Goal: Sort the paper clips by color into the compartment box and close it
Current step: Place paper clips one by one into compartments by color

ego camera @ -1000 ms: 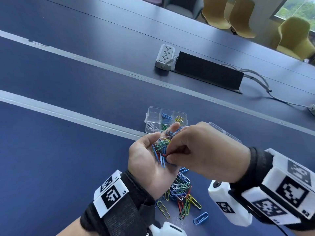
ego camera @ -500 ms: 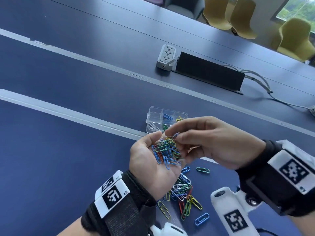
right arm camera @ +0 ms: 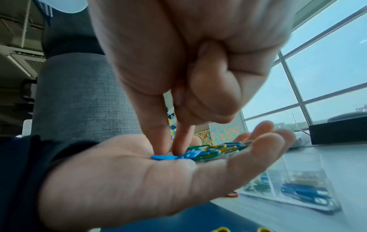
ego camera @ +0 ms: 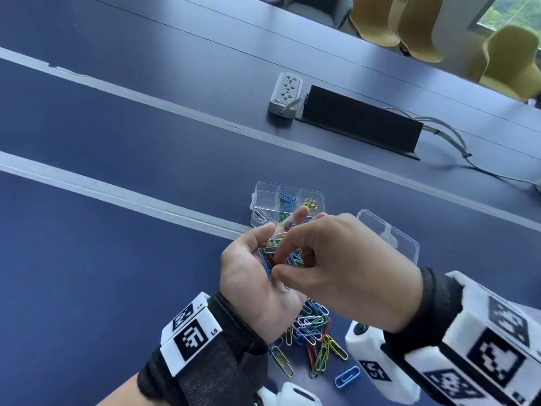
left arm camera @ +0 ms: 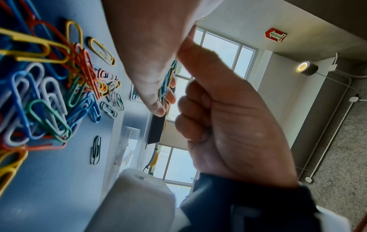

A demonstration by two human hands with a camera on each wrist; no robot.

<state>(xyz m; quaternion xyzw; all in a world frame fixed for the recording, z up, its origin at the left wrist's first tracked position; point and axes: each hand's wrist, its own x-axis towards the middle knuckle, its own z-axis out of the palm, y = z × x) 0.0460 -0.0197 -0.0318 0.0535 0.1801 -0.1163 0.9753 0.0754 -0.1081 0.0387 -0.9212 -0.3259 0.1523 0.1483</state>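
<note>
My left hand lies palm up over the table, its fingers fairly straight, carrying a small heap of mixed-colour paper clips. My right hand hangs over that palm. Its thumb and index tip pinch a blue paper clip at the heel of the palm, with the other fingers curled in. The clear compartment box stands just beyond the hands with its lid open to the right. It holds blue, yellow, green and white clips in separate cells. A loose pile of clips lies on the table under the hands.
A single blue clip and a yellow one lie near the pile, and a dark green one lies apart. Farther back are a white power strip, a black cable box and its cables.
Half a second ago my right hand was raised toward the box with its fingers stretched out. It has dropped back onto the left palm and pinches a clip there. The left hand stayed put.
</note>
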